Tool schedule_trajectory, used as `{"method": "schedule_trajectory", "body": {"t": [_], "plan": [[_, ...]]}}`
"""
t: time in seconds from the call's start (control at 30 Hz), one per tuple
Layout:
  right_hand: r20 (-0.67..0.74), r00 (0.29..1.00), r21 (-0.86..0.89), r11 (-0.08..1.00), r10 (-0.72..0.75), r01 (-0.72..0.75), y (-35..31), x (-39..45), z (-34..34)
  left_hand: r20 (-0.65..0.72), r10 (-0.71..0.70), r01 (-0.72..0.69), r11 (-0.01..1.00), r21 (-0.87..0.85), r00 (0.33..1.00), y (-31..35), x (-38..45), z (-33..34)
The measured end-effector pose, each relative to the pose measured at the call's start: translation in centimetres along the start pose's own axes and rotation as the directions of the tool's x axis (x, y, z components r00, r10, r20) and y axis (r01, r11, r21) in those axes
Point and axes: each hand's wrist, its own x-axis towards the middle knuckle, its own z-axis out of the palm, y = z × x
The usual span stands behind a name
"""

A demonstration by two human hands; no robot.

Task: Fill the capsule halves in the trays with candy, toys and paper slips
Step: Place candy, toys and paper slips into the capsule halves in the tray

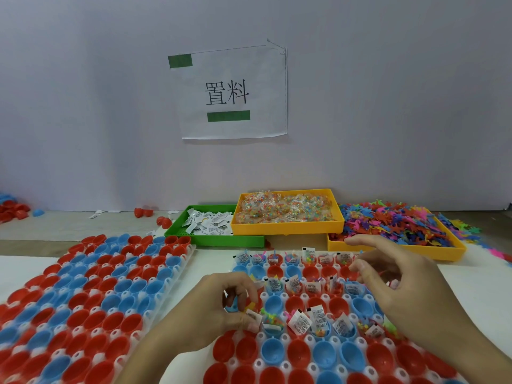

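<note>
Head view: left hand point(221, 309) pinches a paper slip point(253, 317) with curled fingers point(243, 293) over the near capsule tray point(304, 342), beside a filled blue capsule half point(273, 327). Right hand point(399, 284) hovers above the same tray, fingers loosely spread, holding nothing. Green tray of slips point(210, 231), yellow candy tray point(285, 214) and toy tray point(401, 239) sit behind on the counter point(210, 270).

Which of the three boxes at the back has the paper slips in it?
The green box, the leftmost one. The two yellow boxes hold candy bags and colourful toys instead.
</note>
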Motion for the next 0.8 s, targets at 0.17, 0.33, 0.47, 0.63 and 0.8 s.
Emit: {"method": "schedule_trajectory", "body": {"t": [0.17, 0.33, 0.47, 0.63, 0.8], "plan": [[0.001, 1.000, -0.001, 1.000, -0.008, 0.008, 0.11, 0.00, -0.02, -0.013, 0.002, -0.002, 1.000, -0.009, 1.000, -0.11, -0.12, -0.54], [0.014, 1.000, -0.002, 1.000, -0.015, 0.015, 0.06, -0.04, 0.10, -0.015, -0.015, 0.015, 1.000, 0.011, 1.000, -0.23, -0.25, -0.85], [0.024, 0.999, 0.000, 1.000, -0.028, 0.028, -0.08, -0.11, 0.05, 0.004, -0.023, 0.023, 0.998, 0.059, 1.000, -0.20, -0.17, -0.46], [0.030, 0.999, 0.002, 1.000, -0.030, 0.030, -0.10, -0.13, 0.07, 0.000, -0.017, 0.017, 0.997, 0.069, 1.000, -0.29, -0.15, -0.39], [0.036, 0.999, 0.001, 1.000, -0.027, 0.027, -0.05, -0.09, 0.07, -0.001, -0.043, 0.043, 0.998, 0.036, 0.999, -0.34, -0.17, -0.71]]}}
